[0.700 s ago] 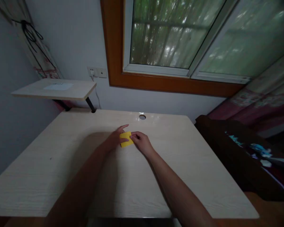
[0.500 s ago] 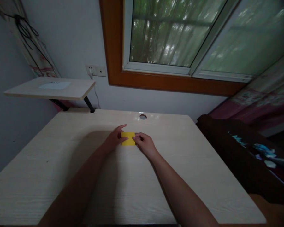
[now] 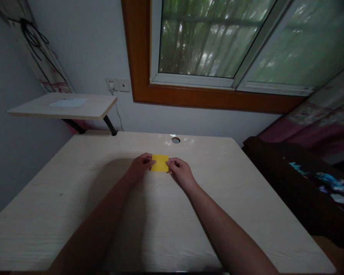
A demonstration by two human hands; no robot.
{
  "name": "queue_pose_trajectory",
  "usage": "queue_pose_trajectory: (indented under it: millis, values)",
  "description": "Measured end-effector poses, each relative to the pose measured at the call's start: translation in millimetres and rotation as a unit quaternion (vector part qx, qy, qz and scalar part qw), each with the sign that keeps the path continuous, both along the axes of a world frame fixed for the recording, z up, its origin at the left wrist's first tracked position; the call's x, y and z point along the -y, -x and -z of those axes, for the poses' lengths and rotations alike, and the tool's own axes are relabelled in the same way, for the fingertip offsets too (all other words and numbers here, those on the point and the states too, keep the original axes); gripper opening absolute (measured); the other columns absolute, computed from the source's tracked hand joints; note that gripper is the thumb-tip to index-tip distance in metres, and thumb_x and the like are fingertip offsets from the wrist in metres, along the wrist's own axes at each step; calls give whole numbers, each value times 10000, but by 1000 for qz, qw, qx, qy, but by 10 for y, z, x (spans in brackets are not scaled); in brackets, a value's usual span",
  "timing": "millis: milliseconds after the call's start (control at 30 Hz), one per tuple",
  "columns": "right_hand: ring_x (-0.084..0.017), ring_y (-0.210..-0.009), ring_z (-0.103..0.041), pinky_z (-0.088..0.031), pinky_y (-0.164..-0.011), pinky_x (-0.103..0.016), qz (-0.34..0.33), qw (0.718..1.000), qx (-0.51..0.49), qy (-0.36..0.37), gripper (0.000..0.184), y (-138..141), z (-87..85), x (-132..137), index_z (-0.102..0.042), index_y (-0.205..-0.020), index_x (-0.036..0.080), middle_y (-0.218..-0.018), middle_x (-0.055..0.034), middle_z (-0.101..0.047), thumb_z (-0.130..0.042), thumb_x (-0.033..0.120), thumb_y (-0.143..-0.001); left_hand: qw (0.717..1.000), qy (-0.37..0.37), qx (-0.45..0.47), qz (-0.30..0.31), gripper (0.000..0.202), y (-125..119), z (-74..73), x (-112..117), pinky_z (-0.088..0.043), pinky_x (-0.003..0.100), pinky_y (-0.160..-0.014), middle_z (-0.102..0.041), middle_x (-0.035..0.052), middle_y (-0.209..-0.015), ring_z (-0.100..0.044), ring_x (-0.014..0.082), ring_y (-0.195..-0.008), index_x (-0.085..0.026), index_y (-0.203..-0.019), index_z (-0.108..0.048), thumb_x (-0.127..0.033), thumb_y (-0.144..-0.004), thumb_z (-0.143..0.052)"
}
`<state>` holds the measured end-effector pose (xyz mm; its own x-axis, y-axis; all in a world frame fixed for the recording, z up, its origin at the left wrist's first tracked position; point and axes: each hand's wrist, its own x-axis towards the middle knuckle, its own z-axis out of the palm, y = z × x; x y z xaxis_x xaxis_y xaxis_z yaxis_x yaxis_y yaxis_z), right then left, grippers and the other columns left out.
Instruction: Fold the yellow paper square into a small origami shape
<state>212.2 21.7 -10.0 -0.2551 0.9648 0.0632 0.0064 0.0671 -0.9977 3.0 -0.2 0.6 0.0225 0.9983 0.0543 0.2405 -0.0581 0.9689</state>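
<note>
Between my two hands is a small yellow square of paper, its flat face toward me, over the far middle of the pale desk. My left hand pinches the paper's left edge, thumb in front and fingers behind. At the opposite edge, my right hand grips it the same way, with the thumb on the near face. Parts of the fingers are hidden behind the paper.
A raised shelf with a white sheet on it stands at the desk's back left. Near the back edge is a round cable hole. Dark furniture with blue items stands to the right, below the window.
My left index finger, stretched out before, has come down to the paper's edge. The thumbs have shifted outward from the middle of the paper. The view has moved slightly.
</note>
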Motion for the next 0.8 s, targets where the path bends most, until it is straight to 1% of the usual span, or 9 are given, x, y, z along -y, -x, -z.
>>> queue_pose_trajectory:
  millis: [133,300,367,433,533,600,633,733,800]
  values:
    - [-121,-516,-506,-401,-518,-240,2,1000,-19,13,296,0,-26,14,-689,-854,168,-582,19,-588,-697,445,-752,1000,6,21,-2,247,-14,-8,0,-472,293,-635,-642,13,-749,-574,151,-642,-186,-904,-631,-384,-759,-653]
    - [-107,-518,-505,-405,-518,-236,6,998,-60,22,274,14,-18,18,-676,-857,166,-633,14,-599,-725,404,-730,999,10,51,-11,304,-19,-19,1,-486,293,-643,-644,10,-746,-587,146,-636,-175,-953,-615,-385,-742,-678]
    - [-97,-513,-505,-408,-515,-230,6,996,-88,21,286,20,11,13,-663,-922,178,-662,21,-598,-721,390,-740,998,8,57,-18,317,-21,-14,0,-485,281,-632,-630,-2,-720,-583,139,-621,-166,-969,-609,-371,-739,-682]
    - [-90,-511,-510,-413,-508,-223,0,993,-115,13,319,27,38,9,-635,-1032,202,-695,29,-598,-701,369,-769,997,2,67,-31,324,-21,-12,1,-478,266,-614,-608,-17,-690,-577,131,-609,-156,-977,-604,-361,-739,-684]
    - [-82,-511,-525,-418,-488,-217,-9,991,-136,-6,371,34,59,13,-573,-1152,245,-812,12,-634,-664,325,-802,996,-12,85,-39,343,-14,-26,12,-469,251,-605,-594,-22,-692,-576,127,-620,-149,-1017,-606,-358,-753,-675]
    - [-75,-517,-531,-427,-488,-220,-9,991,-132,-19,346,34,61,21,-574,-1147,254,-923,-11,-652,-647,300,-811,995,-19,89,-39,373,-9,-45,21,-464,245,-610,-590,-23,-694,-574,125,-630,-148,-1067,-608,-354,-762,-670]
    - [-74,-523,-533,-434,-496,-222,-10,993,-119,-26,321,32,61,26,-590,-1132,250,-947,-18,-652,-637,288,-817,995,-21,89,-39,390,-7,-53,24,-464,244,-615,-588,-25,-694,-572,124,-632,-148,-1093,-604,-349,-765,-669]
    - [-80,-555,-553,-461,-542,-234,-24,997,-61,-52,264,19,66,39,-657,-1087,232,-914,-18,-645,-603,247,-828,995,-27,94,-36,435,-4,-57,24,-461,237,-619,-572,-37,-680,-554,111,-619,-149,-1165,-573,-321,-776,-665]
    - [-82,-581,-575,-484,-577,-245,-36,996,-44,-72,261,12,74,44,-690,-1062,233,-968,-26,-636,-585,214,-824,995,-31,96,-27,454,-3,-41,17,-454,231,-608,-560,-46,-663,-537,103,-598,-147,-1196,-551,-302,-783,-660]
